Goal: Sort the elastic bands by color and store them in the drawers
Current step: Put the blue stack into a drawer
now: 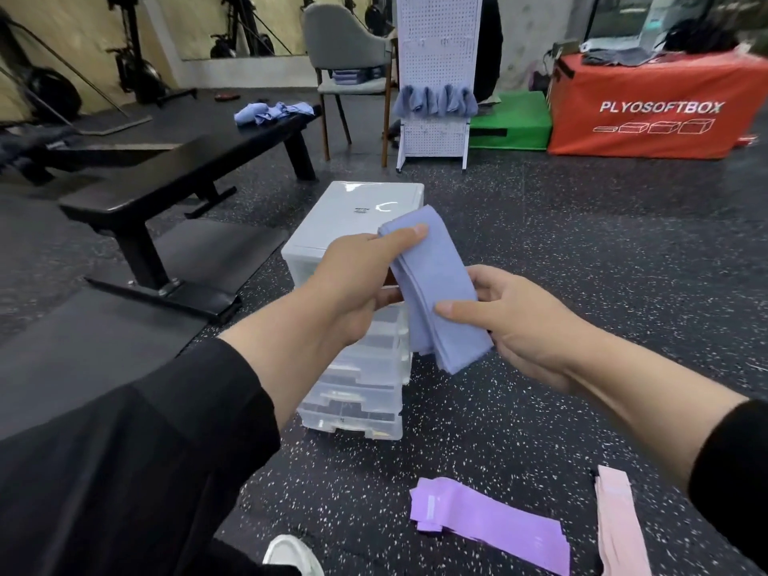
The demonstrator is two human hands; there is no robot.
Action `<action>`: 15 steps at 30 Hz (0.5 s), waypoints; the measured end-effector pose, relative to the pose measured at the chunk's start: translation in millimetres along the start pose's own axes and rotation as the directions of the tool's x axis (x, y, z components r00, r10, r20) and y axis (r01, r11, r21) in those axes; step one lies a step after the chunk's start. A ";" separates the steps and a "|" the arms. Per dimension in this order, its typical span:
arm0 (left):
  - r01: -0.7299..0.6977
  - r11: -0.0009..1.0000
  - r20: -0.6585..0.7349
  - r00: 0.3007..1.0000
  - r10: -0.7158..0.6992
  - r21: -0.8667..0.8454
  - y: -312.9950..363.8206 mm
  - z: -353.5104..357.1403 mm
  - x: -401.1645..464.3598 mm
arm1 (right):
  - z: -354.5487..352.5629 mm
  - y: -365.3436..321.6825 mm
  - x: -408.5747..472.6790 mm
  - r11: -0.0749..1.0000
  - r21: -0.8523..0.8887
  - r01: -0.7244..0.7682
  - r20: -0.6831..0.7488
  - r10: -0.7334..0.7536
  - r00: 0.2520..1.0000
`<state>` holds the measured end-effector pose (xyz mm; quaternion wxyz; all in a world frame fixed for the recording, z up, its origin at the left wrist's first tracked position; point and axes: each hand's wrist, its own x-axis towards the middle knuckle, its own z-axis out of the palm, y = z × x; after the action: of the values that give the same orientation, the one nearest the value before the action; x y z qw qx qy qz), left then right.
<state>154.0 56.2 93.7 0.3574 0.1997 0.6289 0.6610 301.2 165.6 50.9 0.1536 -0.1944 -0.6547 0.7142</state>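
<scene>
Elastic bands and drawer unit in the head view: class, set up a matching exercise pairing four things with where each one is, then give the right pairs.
Things:
1. blue-grey bands
2. purple bands
3. pink bands
4. clear drawer unit

Places:
A. on the floor at the far right, near the bottom edge
B. standing on the floor behind the hands
C. held between the left hand and right hand
D. flat on the floor, left of the pink ones

Pairs: 1-C, 2-D, 3-A, 4-B
</scene>
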 end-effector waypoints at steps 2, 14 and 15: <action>0.017 0.999 -0.046 0.999 -0.018 -0.029 1.5 -17.5 6.4 | 11.5 -2.5 7.4 0.996 0.084 -0.017 0.007 0.017 1.000; 0.284 0.958 0.008 0.959 -0.285 0.035 -13.2 -140.3 56.9 | 63.8 10.3 91.8 0.963 0.076 -0.259 0.073 0.254 0.964; 0.288 0.957 -0.015 0.958 -0.287 0.038 -20.3 -147.9 62.0 | 64.8 15.3 99.6 0.951 0.087 -0.297 0.089 0.290 0.953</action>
<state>11.8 -1.7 43.3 0.4426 0.1103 0.6661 0.5901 183.3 154.6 32.5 0.0306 -0.2548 -0.5874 0.7676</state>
